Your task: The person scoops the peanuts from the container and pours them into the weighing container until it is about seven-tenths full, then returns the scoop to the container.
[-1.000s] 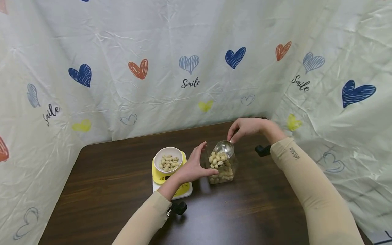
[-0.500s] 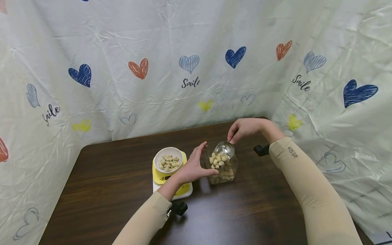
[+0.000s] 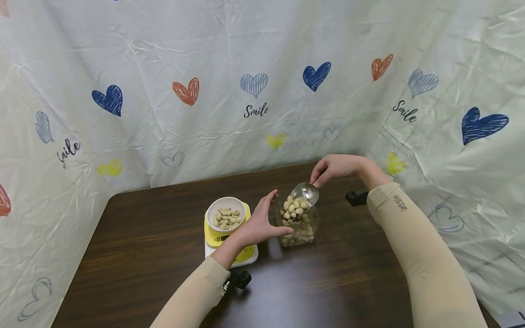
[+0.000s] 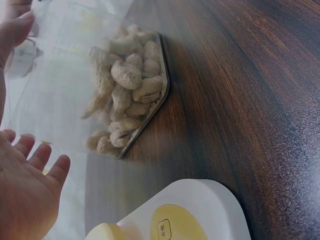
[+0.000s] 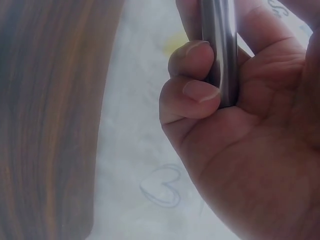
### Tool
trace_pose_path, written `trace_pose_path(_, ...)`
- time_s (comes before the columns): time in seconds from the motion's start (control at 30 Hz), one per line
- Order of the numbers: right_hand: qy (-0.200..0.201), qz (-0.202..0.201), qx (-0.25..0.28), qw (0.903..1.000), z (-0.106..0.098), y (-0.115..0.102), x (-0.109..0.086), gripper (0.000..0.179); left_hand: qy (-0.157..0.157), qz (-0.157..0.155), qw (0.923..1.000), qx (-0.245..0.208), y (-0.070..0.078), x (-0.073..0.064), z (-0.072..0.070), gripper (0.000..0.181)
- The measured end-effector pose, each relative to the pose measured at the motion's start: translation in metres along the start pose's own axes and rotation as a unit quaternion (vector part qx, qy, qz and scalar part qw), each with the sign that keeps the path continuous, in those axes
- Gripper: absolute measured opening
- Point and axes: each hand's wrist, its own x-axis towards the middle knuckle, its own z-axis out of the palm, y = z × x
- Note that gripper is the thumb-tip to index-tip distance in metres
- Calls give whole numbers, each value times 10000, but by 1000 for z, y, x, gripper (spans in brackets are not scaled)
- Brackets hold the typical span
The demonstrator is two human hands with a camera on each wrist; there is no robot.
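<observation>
My right hand (image 3: pixel 337 166) grips the handle (image 5: pixel 222 55) of a metal scoop (image 3: pixel 310 193), fingers curled round it in the right wrist view. Unshelled peanuts (image 3: pixel 294 207) fill the scoop, which slants down to the left at the mouth of a clear container (image 3: pixel 297 238). More peanuts (image 4: pixel 126 75) lie in the container's bottom. With thumb and fingers on opposite sides, my left hand (image 3: pixel 259 225) holds the container near its top. To its left, a white bowl (image 3: pixel 210 214) of peanuts sits on a yellow and white kitchen scale (image 3: pixel 248 258).
The dark wooden table (image 3: pixel 143 246) reaches back to a pale curtain (image 3: pixel 213 136) printed with hearts, which also hangs at both sides. A black wrist camera (image 3: pixel 242 279) juts from the left sleeve, another camera (image 3: pixel 355 198) from the right.
My right hand has lifted the loaded scoop slightly up and to the right, showing more peanuts beneath it. The left hand, container, bowl and scale have stayed put.
</observation>
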Motion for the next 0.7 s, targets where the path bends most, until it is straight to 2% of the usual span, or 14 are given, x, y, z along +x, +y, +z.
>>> trace_pose_path(0.43,497,-204,259,9982,3,10,-11,25,-174,-75,9998,-16,3,-7,-6,130)
trace_pose_path(0.57,683,-223,297,9970,4,11,-13,26,-112,45,9999,-62,7,-14,-15,124)
trace_pose_path(0.7,904,-235,140,9955,5,10,-13,28,21,292,9994,-164,7,-23,-32,116)
